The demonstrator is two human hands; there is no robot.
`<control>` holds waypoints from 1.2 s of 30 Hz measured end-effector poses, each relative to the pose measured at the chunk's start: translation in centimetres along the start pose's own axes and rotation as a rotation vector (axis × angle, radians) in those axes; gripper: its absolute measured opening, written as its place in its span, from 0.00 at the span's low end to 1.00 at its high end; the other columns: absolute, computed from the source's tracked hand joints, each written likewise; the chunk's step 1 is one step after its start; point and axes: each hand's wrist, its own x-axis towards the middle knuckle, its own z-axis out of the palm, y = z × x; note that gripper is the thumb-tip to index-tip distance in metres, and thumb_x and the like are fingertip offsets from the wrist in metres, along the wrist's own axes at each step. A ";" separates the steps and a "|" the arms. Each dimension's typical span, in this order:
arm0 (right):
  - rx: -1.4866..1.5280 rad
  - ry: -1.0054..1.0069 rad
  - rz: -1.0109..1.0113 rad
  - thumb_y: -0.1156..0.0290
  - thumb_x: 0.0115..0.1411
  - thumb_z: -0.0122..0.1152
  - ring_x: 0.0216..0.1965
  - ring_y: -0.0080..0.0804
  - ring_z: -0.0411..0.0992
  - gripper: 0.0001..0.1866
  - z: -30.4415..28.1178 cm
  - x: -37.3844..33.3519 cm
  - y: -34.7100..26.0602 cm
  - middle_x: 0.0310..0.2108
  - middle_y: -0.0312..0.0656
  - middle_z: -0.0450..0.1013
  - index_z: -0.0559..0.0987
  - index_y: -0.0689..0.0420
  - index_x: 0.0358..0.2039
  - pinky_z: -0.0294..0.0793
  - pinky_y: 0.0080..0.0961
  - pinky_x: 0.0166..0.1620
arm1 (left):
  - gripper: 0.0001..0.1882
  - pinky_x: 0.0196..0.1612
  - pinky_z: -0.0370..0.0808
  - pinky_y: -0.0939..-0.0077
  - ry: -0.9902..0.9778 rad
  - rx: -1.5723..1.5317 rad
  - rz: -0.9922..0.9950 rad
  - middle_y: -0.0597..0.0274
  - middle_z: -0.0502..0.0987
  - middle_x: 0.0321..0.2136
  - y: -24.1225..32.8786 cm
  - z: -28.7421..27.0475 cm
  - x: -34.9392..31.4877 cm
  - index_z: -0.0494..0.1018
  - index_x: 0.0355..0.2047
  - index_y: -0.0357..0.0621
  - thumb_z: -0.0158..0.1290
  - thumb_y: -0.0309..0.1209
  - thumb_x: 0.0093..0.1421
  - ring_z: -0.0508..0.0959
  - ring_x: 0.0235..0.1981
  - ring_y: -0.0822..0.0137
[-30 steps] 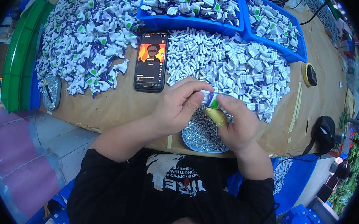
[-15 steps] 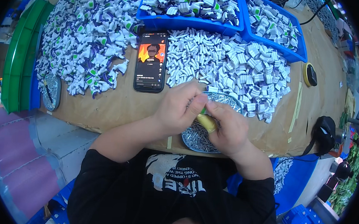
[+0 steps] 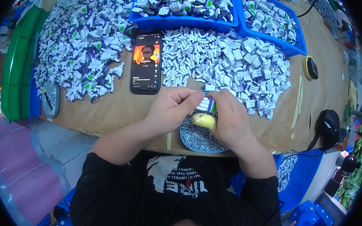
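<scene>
My right hand [image 3: 233, 121] is closed around a small white plastic toy part [image 3: 207, 105] with purple and green on it. A yellow wrap [image 3: 204, 121] covers the thumb of this hand. Close beside it, my left hand [image 3: 173, 108] has thumb and forefinger pinched together at the part's upper left side; what the fingertips hold, if anything, is too small to make out. Both hands are over a shallow tray [image 3: 203, 150] filled with thin metal pins. Just beyond them lies a heap of white striped parts [image 3: 251, 69].
Left of the striped heap, a phone [image 3: 146, 64] lies with its screen lit. White, purple and green figure parts [image 3: 84, 51] are piled at the left, near a small pin tray [image 3: 50, 99]. Blue bins [image 3: 187, 26] stand at the back. A tape roll [image 3: 311, 68] and black pouch [image 3: 327, 128] lie right.
My hands have moved slightly apart, and the white part now shows between them. The yellow-wrapped thumb has shifted left and lies more level. The whole view has shifted a little.
</scene>
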 end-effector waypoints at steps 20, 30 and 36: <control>0.045 0.040 -0.072 0.62 0.47 0.70 0.22 0.36 0.70 0.21 0.1 0.3 0.0 0.23 0.43 0.68 0.74 0.62 0.35 0.68 0.28 0.25 | 0.16 0.25 0.65 0.87 -0.003 0.068 0.070 0.71 0.74 0.20 1.0 0.2 -0.4 0.77 0.32 0.32 0.50 0.36 0.64 0.67 0.22 0.84; 1.157 -0.169 0.465 0.76 0.57 0.57 0.35 0.21 0.70 0.17 -1.9 0.0 1.2 0.34 0.41 0.73 0.70 0.64 0.47 0.70 0.18 0.36 | 0.09 0.34 0.69 0.82 0.571 0.399 0.482 0.65 0.73 0.29 1.7 -6.3 2.7 0.72 0.41 0.38 0.46 0.29 0.64 0.72 0.30 0.76; 1.444 0.379 0.317 0.69 0.59 0.56 0.51 0.41 0.68 0.38 -3.3 1.5 1.4 0.56 0.59 0.61 0.49 0.57 0.66 0.72 0.22 0.41 | 0.14 0.47 0.70 0.64 0.738 1.222 0.359 0.49 0.73 0.41 2.2 -12.5 3.7 0.71 0.44 0.37 0.47 0.21 0.56 0.73 0.44 0.51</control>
